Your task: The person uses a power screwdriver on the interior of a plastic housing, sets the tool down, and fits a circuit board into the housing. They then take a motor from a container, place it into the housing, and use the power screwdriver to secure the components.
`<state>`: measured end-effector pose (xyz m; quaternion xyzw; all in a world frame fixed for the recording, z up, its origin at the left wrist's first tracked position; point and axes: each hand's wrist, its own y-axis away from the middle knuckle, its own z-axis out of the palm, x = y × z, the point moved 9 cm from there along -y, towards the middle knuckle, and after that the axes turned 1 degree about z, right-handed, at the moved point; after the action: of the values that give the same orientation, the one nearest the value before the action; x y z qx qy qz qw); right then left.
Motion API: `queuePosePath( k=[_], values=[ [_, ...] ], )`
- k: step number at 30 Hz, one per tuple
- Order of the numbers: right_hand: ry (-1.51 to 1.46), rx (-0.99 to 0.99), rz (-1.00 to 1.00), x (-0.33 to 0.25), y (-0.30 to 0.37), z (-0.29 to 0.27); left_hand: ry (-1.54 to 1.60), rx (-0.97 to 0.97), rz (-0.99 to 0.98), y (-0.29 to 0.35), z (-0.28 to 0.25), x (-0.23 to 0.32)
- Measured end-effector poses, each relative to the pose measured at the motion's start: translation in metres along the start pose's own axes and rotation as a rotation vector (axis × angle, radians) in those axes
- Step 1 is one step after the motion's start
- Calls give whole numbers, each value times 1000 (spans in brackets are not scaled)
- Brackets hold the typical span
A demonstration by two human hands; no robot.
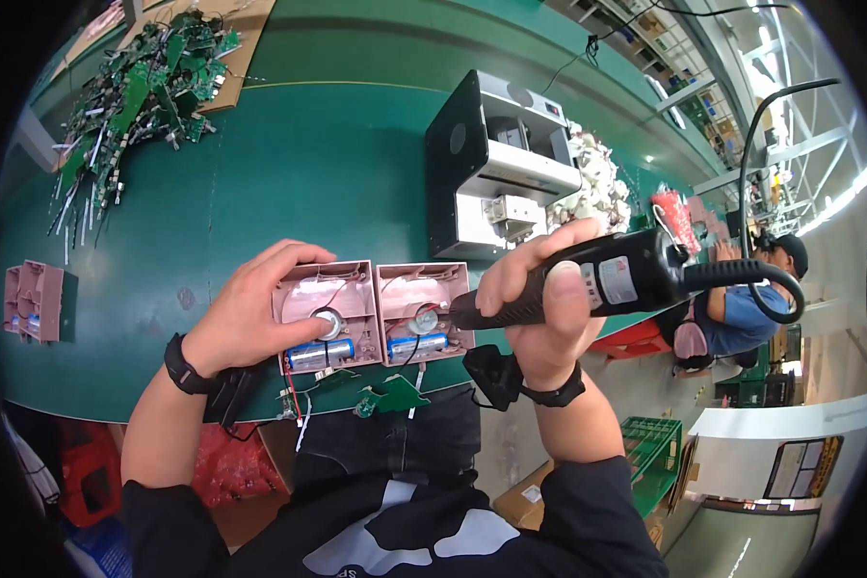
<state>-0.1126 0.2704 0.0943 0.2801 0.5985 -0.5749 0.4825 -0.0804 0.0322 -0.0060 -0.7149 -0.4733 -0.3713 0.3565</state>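
Note:
Two pink plastic housings stand side by side at the table's near edge, the left housing (370, 299) and the right housing (380, 308). Each holds a blue cylindrical battery, the left battery (323, 354) and the right battery (417, 347). My left hand (246, 313) holds the left housing, its thumb against a round silver part (333, 328) and its fingers over the far wall. Gripped in my right hand (549, 303) is a black corded electric screwdriver (636, 270). Its nose points left at the right housing, beside another round part (424, 320); the bit's contact cannot be made out.
Green circuit boards (390, 395) hang by wires at the near edge. A black-and-silver machine (458, 144) stands behind, with white parts (597, 178) beside it. A board heap (144, 96) lies far left, another pink housing (39, 301) left. A person (747, 308) sits at right.

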Motion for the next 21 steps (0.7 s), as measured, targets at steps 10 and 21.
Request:
queuePosePath(
  k=[10, 21],
  values=[
    [-108, -83, -5, 5, -2, 0, -6, -13, 11, -6, -1, 3],
    [19, 121, -191, -74, -70, -49, 7, -22, -18, -3, -3, 1]
  ],
)
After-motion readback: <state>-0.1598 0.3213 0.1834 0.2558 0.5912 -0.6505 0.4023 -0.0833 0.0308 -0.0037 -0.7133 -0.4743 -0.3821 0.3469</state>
